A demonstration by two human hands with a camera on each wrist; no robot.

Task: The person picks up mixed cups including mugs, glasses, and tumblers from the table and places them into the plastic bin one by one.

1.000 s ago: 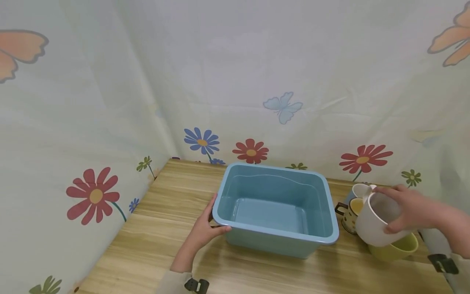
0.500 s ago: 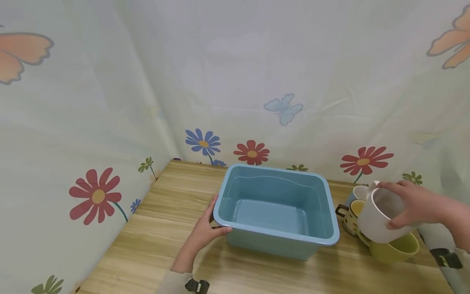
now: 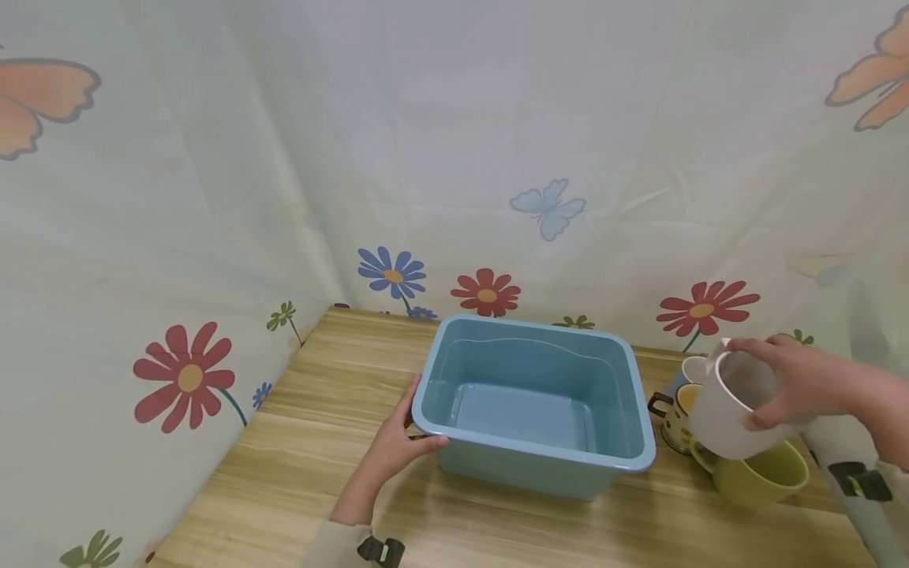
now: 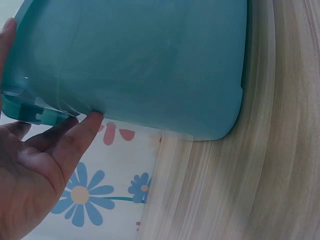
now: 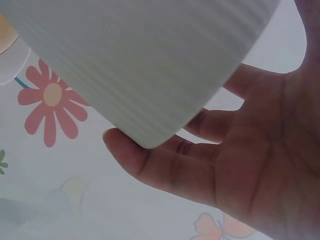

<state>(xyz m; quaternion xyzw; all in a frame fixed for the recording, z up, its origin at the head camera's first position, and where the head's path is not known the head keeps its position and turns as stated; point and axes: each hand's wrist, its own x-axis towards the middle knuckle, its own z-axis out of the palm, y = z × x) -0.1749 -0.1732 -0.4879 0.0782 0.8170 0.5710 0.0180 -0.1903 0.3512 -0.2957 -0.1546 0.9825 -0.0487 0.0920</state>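
A blue plastic tub stands on the wooden worktop, its long sides running left to right; nothing lies inside it, and its smooth floor shows bare. To the right of the tub, four cups are gathered. A white mug is held in the air, tilted with its mouth turned up and toward the tub, just above a yellow-green cup that sits on the worktop by the tub's right near corner. Behind that, close to the tub's right wall, stands a yellow patterned mug with a dark handle, and just behind it a pale mug whose rim alone shows. What any of the cups hold cannot be told from here.

The right hand grasps the white mug from the side, fingers over its rim and thumb under its wall; the right wrist view shows the mug's ribbed white wall lying across the curled fingers. The left hand rests at the tub's left near corner, thumb hooked over the rim and fingers laid against the outer wall; in the left wrist view the fingertips press just under the rim's lip.

Counted: one tub, four cups, two hands.
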